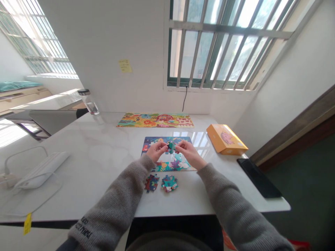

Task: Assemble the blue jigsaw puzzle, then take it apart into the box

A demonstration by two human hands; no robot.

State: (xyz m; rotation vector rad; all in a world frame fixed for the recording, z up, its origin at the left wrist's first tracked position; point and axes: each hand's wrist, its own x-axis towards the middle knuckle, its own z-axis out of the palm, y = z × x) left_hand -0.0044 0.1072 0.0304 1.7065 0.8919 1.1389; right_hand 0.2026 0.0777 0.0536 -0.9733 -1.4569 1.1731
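At centre frame, left hand (157, 150) and right hand (188, 152) pinch a green puzzle piece (171, 147) over the partly filled puzzle (163, 167); matching its outline before pressing seems wisest.

Left of blue rectangular cardboard puzzle (178, 165): white marbled tabletop (104, 153) gave wide passage | beyond: narrow strip ran before long yellow illustrated puzzle (153, 120) | right: gap ended at orange cardboard box (226, 139) | near side: two colourful jigsaw-piece heaps (169, 183) obstructed | above: left hand (156, 151), right hand (190, 153) blocked
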